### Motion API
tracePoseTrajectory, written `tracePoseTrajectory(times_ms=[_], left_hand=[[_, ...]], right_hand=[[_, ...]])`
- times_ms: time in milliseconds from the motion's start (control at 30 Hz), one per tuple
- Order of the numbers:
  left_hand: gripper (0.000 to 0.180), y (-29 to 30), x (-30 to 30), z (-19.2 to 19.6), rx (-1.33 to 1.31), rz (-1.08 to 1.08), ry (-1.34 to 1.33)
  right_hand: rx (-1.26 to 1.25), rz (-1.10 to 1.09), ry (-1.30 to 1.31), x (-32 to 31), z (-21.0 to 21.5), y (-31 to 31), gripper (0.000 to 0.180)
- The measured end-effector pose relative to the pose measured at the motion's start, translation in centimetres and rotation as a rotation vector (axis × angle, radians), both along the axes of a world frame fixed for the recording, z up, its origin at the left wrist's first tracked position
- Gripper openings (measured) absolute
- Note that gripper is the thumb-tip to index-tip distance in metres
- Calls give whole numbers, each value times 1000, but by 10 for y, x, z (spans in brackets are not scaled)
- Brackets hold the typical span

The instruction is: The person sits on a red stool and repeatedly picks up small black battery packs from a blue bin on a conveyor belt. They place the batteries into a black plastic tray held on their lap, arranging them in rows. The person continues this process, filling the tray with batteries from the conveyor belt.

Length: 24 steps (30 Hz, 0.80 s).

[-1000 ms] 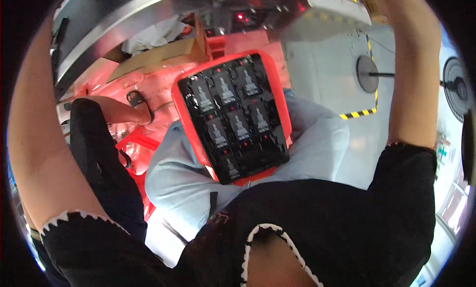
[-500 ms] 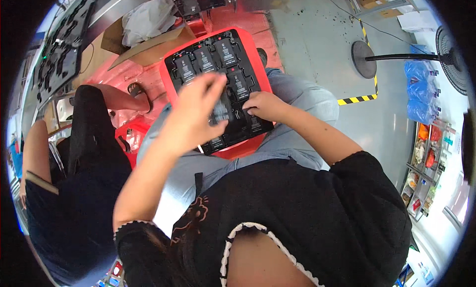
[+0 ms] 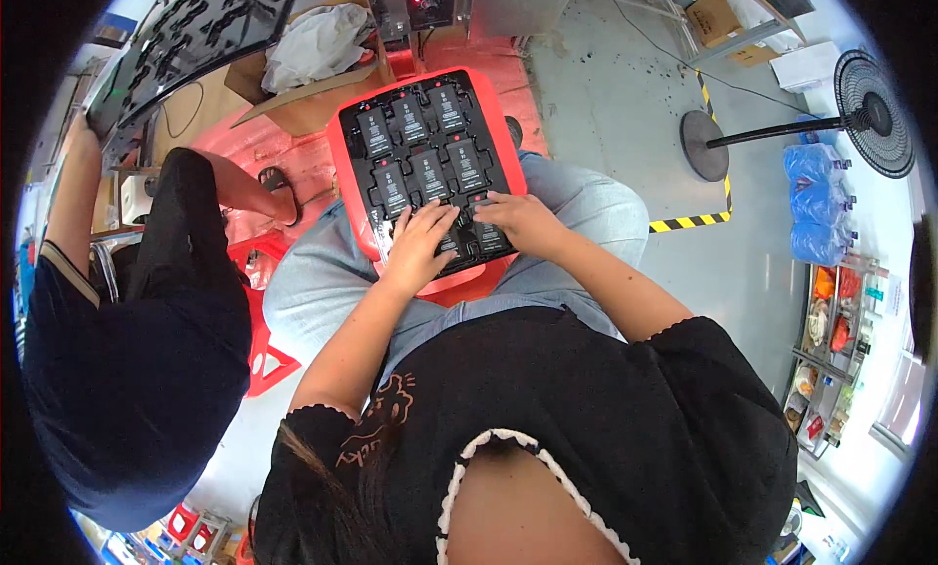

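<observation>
A red plastic tray (image 3: 344,165) rests tilted across the seated person's lap, on light blue jeans (image 3: 322,282), and carries a black moulded insert (image 3: 430,179) filled with rows of small black rectangular units (image 3: 428,174). Both hands lie on the row nearest the body: the left hand (image 3: 420,248) lies flat with its fingers (image 3: 430,218) spread and lightly curled over one unit, and the right hand (image 3: 518,218) has its fingers bent down and pressed close together on the next unit; whether either pinches anything I cannot tell. The work looks to be at seating or checking the units in that near row, and a further move would seem to call for steady downward pressure while keeping the tray from sliding off the knees. At the left, just beside, sits another person in dark clothes (image 3: 137,370). Beyond the tray stand an open brown cardboard box (image 3: 293,106) with white wrapping, and a black pedestal fan (image 3: 870,106) well apart on the grey floor (image 3: 606,96).
</observation>
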State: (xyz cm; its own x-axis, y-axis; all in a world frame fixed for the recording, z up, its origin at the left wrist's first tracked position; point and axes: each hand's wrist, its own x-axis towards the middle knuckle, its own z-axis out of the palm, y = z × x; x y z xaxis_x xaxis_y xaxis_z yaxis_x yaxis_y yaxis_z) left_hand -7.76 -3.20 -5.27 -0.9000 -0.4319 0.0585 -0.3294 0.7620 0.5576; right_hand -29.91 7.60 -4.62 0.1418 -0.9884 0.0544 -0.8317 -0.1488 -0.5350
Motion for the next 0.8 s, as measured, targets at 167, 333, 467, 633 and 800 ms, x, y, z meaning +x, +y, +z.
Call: tracePoseTrajectory(times_ms=[167, 333, 467, 633, 800], left_hand=[[81, 2, -3, 4, 2, 54, -15], [82, 10, 3, 1, 3, 88, -4], [80, 12, 7, -2, 34, 65, -13], [74, 7, 11, 16, 15, 138, 39], [86, 9, 69, 13, -87, 280, -189]], right_hand=[[16, -198, -265, -3, -7, -9, 36], [-10, -185, -20, 3, -1, 2, 40], [-14, -90, 38, 3, -5, 3, 43], [-51, -106, -34, -3, 2, -15, 43], [-556, -203, -24, -19, 98, -66, 42]])
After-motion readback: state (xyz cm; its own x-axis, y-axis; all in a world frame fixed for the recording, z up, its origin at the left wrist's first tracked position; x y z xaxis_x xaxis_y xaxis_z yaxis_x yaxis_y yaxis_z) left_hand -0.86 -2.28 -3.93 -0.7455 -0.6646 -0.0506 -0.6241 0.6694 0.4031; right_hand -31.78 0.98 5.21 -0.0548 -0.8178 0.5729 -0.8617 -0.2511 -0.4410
